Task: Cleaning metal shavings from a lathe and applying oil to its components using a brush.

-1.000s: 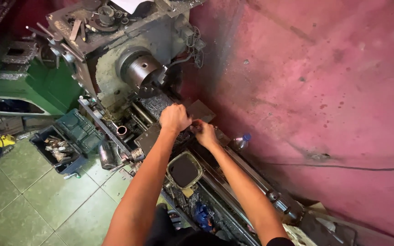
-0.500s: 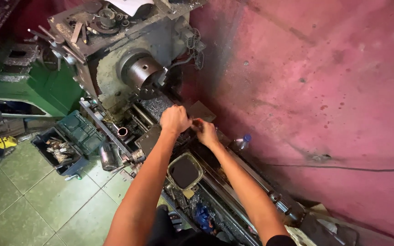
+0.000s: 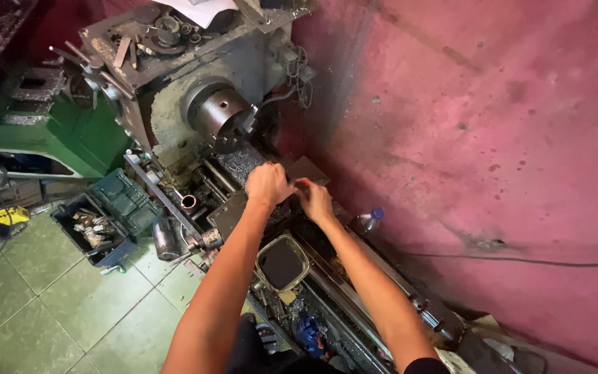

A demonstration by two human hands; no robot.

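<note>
At the far left, a green toolbox (image 3: 109,218) sits on the tiled floor beside the lathe (image 3: 174,118). Moving right, the round steel chuck (image 3: 221,114) faces down the bed. Just below it, my left hand (image 3: 268,184) is clenched over the tool post (image 3: 288,201) on the carriage; what it grips is hidden. My right hand (image 3: 315,201), fingers curled, touches the same spot. Steady, even pressure from both hands seems best here. A plastic bottle (image 3: 368,220) stands by the pink wall.

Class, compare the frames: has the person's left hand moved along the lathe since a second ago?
No. The left hand sits in the same spot just below the round chuck, beside the right hand.
</note>
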